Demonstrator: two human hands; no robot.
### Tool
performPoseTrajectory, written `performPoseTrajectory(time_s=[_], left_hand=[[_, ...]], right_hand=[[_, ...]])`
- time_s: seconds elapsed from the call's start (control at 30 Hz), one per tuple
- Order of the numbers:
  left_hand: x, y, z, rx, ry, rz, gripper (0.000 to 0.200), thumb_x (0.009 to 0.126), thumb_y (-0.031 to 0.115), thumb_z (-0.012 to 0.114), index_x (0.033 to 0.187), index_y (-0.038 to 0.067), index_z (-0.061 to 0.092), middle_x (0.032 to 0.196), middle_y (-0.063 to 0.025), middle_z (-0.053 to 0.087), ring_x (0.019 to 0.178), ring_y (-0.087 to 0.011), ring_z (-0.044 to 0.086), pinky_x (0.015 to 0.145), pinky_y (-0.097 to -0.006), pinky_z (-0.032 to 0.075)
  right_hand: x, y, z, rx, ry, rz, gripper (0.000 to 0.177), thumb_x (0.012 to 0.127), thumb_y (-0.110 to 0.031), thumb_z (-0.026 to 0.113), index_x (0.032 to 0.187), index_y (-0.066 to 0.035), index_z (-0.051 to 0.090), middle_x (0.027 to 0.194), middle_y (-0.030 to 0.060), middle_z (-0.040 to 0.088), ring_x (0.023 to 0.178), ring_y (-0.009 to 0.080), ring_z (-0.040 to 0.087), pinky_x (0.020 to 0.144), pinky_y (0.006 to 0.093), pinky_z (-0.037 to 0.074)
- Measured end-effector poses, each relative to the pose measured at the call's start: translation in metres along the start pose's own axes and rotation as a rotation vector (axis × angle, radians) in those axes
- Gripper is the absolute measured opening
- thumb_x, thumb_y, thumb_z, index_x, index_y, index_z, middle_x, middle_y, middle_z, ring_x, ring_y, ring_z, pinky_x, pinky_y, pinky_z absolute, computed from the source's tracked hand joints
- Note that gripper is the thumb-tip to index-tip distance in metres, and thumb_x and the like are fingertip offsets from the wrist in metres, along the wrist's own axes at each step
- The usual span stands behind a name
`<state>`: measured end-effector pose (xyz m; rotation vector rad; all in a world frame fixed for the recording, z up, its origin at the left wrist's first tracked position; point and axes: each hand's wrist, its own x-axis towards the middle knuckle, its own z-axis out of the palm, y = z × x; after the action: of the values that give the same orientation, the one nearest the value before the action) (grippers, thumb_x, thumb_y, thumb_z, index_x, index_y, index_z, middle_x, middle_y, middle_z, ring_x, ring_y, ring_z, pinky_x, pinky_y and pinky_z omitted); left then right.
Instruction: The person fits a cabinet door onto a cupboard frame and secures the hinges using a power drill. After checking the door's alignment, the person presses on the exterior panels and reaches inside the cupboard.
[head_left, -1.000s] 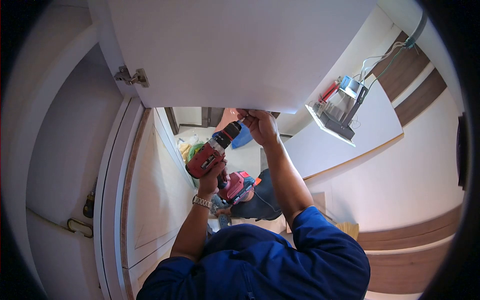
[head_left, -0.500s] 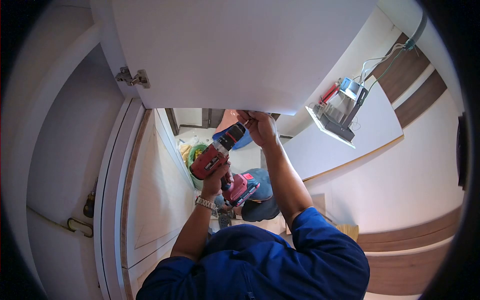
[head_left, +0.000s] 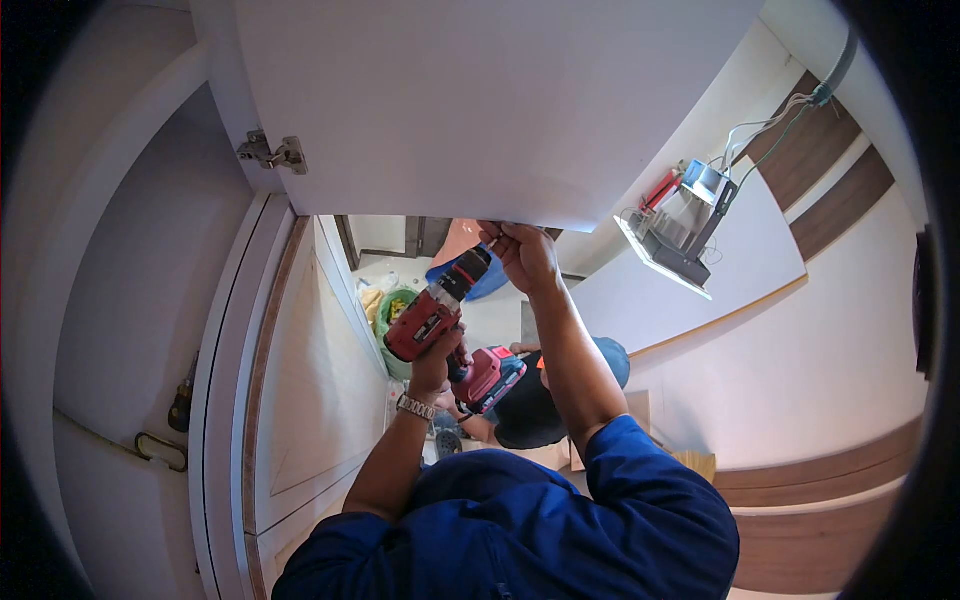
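Gripping a red-and-black cordless drill point(head_left: 425, 320) near the centre of the frame, with the left hand point(head_left: 436, 362) closed around its handle. Pointing the black chuck point(head_left: 465, 273) toward the upper right, just beside the right hand point(head_left: 528, 262). Holding that hand up at the lower edge of a pale panel point(head_left: 450, 110), with thumb and fingers bent close together near the drill's tip; too small to tell what, if anything, between them. Wearing 1 metal-banded watch point(head_left: 417, 407) on the left wrist. Showing 1 metal hinge point(head_left: 287, 155) on the panel at upper left, and 1 screwdriver point(head_left: 181, 405) at far left. Trailing wires point(head_left: 775, 115) from an electrical fitting point(head_left: 680, 225) at upper right. Crouching below the right forearm, 1 other person point(head_left: 528, 410) in dark clothing. Sitting left of the drill, 1 green bag point(head_left: 395, 312).
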<state>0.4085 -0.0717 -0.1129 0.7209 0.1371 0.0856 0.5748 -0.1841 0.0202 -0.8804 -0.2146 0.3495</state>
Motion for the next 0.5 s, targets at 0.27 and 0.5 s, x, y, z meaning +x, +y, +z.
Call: performPoseTrajectory(time_s=[0.27, 0.5], left_hand=[[0.0005, 0.0008, 0.0024, -0.093, -0.063, -0.051, 0.026, 0.085, 0.016, 0.066, 0.107, 0.008, 0.055, 0.065, -0.0041, 0.055, 0.052, -0.0156, 0.054, 0.052, -0.0317, 0.048], [0.0012, 0.0005, 0.0026, -0.095, -0.07, -0.04, 0.024, 0.084, 0.017, 0.065, 0.103, 0.007, 0.055, 0.063, -0.0048, 0.054, 0.051, -0.016, 0.053, 0.05, -0.0316, 0.047]], right_hand=[[-0.0018, -0.0005, 0.0014, -0.01, -0.001, -0.004, 0.03, 0.094, -0.002, 0.041, 0.122, 0.007, 0.048, 0.114, 0.0183, 0.06, 0.103, 0.0277, 0.063, 0.086, 0.0381, 0.052], [0.0004, 0.0012, -0.0016, -0.018, -0.031, -0.001, 0.029, 0.093, 0.0, 0.043, 0.12, 0.007, 0.049, 0.11, 0.0167, 0.061, 0.101, 0.0262, 0.063, 0.085, 0.0381, 0.051]])
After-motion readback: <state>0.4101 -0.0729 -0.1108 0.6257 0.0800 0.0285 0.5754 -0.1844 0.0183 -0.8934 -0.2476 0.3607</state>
